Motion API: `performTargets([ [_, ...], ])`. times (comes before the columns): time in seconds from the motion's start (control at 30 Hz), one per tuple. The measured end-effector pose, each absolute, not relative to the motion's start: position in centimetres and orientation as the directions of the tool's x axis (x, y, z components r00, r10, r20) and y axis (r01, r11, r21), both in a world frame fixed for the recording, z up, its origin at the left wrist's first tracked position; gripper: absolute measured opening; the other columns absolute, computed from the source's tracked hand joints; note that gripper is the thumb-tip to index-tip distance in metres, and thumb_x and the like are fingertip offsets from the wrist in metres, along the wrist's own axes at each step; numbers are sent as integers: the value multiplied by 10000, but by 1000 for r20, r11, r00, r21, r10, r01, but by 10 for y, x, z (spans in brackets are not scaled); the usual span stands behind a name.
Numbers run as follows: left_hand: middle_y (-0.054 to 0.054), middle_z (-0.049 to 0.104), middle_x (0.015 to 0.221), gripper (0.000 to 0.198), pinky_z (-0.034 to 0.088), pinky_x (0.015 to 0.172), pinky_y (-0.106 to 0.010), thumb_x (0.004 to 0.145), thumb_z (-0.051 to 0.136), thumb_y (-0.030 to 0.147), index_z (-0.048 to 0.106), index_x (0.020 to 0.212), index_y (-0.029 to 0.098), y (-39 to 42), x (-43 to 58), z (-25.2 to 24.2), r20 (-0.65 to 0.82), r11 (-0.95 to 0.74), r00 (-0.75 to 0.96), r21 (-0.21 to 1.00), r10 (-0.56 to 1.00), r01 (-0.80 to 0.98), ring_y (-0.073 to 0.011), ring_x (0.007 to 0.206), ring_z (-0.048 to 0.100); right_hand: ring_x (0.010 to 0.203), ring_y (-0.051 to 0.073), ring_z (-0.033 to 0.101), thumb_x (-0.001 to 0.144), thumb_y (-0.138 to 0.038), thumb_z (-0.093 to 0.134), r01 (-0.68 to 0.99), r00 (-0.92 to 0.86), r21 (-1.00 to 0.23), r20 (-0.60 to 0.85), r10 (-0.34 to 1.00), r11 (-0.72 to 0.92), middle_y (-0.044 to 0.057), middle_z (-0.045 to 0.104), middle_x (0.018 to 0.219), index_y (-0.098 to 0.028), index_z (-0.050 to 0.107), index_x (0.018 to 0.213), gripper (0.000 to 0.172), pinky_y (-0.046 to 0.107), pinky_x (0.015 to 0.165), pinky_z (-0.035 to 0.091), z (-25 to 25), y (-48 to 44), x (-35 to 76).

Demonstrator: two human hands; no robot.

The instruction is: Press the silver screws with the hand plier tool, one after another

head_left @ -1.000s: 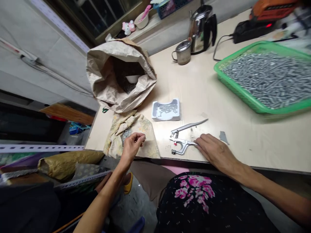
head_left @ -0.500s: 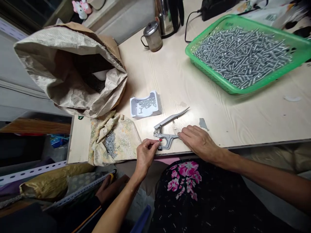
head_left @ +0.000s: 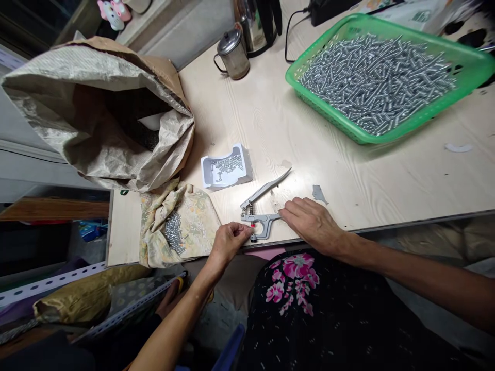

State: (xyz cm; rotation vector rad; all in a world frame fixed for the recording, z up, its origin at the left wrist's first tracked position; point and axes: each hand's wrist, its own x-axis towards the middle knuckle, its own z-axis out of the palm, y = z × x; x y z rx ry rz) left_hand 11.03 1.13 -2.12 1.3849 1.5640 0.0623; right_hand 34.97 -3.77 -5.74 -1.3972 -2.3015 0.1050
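Grey hand pliers (head_left: 266, 219), like snap-fastener pliers, lie at the table's front edge with their handles spread and a spring and a red part at the jaw. My right hand (head_left: 313, 221) is closed on the end of the lower handle. At the jaw, my left hand (head_left: 228, 241) has thumb and forefinger pinched together; whatever is between them is too small or hidden to name. To the left, small metal pieces (head_left: 175, 234) lie on a patterned cloth (head_left: 201, 211). Behind the pliers, a small white tray (head_left: 248, 175) holds several metal pins (head_left: 230, 163).
A green basket (head_left: 348, 131) full of springs (head_left: 379, 82) stands at the right. An open woven sack (head_left: 166, 165) sits at the left. A lidded metal cup (head_left: 236, 59) and a kettle (head_left: 255, 31) stand at the back. A grey scrap (head_left: 319, 194) lies beyond my right hand.
The whole view has shifted slightly, moving the table things a little left. My left fingers have drawn slightly away from the red part at the jaw. My right hand keeps its hold.
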Motion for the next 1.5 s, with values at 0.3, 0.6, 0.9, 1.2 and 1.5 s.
performTargets([
  [0.3, 31, 506, 537, 484, 285, 512, -224, 628, 707, 586, 686, 710, 110, 14, 115, -21, -660, 365, 162, 585, 734, 725, -85, 511, 381, 721, 189, 421, 893, -32, 486, 840, -377, -259, 351, 857, 476, 41, 561, 751, -167, 592, 781, 206, 333, 672, 290, -55, -38, 348],
  [0.6, 28, 518, 546, 496, 293, 519, -229, 615, 725, 597, 686, 720, 114, 14, 114, -20, -672, 385, 170, 593, 721, 707, -91, 519, 399, 934, 233, 517, 952, -284, 540, 784, -457, -390, 163, 875, 482, 87, 627, 1025, -189, 628, 997, 137, 357, 792, 364, -54, -27, 365],
  [0.9, 13, 555, 555, 423, 323, 538, -239, 635, 695, 538, 694, 702, 121, 13, 117, -18, -662, 331, 184, 572, 726, 750, -102, 532, 428, 1393, 418, 296, 791, -528, 722, 770, -539, -350, 91, 837, 533, 219, 380, 1507, -157, 534, 1339, 688, 530, 1027, 364, -43, 4, 390],
  [1.2, 41, 466, 511, 468, 261, 502, -229, 643, 676, 599, 653, 645, 131, 13, 123, -15, -689, 331, 206, 561, 695, 759, -81, 496, 354, 1360, 376, 361, 935, -345, 572, 731, -550, -406, 124, 826, 548, 156, 375, 1522, -207, 676, 997, 183, 517, 982, 375, -49, 0, 381],
  [1.5, 42, 465, 535, 475, 253, 513, -232, 629, 682, 607, 641, 665, 135, 10, 122, -17, -688, 352, 170, 548, 705, 759, -85, 512, 349, 1447, 420, 174, 738, -593, 722, 710, -631, -344, 79, 772, 615, 226, 327, 1542, -140, 230, 1517, 1026, 645, 1119, 180, -53, 27, 397],
])
